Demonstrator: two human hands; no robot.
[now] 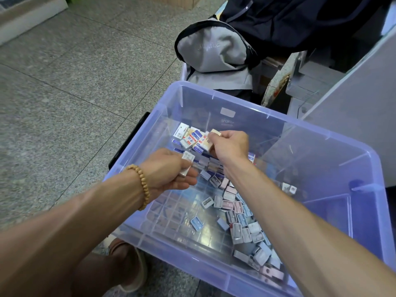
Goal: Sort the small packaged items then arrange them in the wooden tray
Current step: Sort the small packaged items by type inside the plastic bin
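Both my hands reach into a translucent blue plastic bin [278, 116]. My left hand [169, 170], with a wooden bead bracelet on the wrist, pinches a small white packaged item [186, 161]. My right hand [230, 146] grips a small cream-coloured packaged item [215, 132] at the far side of the bin. Beside it lies a heap of white and blue printed packets [189, 137]. Several small pastel blue, pink and grey sharpeners [237, 217] lie scattered along the bin's floor toward the near right. No wooden tray is in view.
A grey and black backpack [214, 52] lies behind the bin, with dark fabric [289, 20] beyond it. A grey cabinet panel [353, 99] stands at the right. Speckled stone floor tiles [75, 71] spread to the left. My sandalled foot [128, 266] is beneath the bin's near corner.
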